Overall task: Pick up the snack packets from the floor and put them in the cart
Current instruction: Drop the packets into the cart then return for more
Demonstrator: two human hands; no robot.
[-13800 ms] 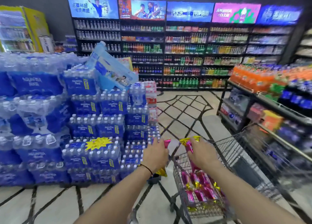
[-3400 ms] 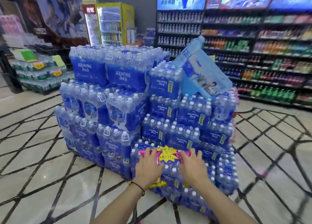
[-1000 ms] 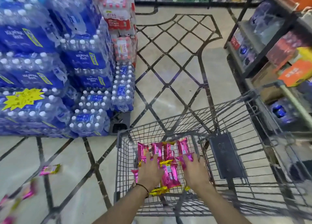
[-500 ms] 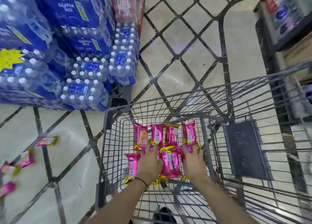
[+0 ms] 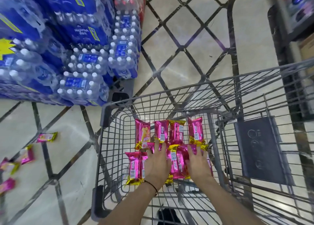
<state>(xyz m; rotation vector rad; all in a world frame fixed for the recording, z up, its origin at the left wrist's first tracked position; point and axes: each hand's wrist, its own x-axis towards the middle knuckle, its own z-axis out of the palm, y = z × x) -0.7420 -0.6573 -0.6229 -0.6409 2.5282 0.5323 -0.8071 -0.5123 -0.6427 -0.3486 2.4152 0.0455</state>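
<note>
Several pink snack packets with gold ends (image 5: pixel 142 133) lie in rows on the bottom of the grey wire cart (image 5: pixel 105 112). Both my hands are down inside the cart. My left hand (image 5: pixel 158 163) lies flat with fingers spread on the packets. My right hand (image 5: pixel 198 163) does the same just to the right. One packet (image 5: pixel 176 162) sits between the two hands, gripped by neither. More pink packets lie on the floor to the left of the cart: one (image 5: pixel 46 137) nearest, another (image 5: pixel 27 155) further left, and one (image 5: pixel 6 185) by the frame's edge.
A tall stack of shrink-wrapped water bottle packs (image 5: pixel 81 61) on a pallet (image 5: pixel 120 92) stands just beyond the cart's front left corner. A dark shelf unit (image 5: pixel 288 12) runs along the right. The cart's grey seat flap (image 5: pixel 260 150) is to the right of my hands.
My hands have gone lower into the cart and flattened out on the packets. My view has tilted further down and closer to the cart.
</note>
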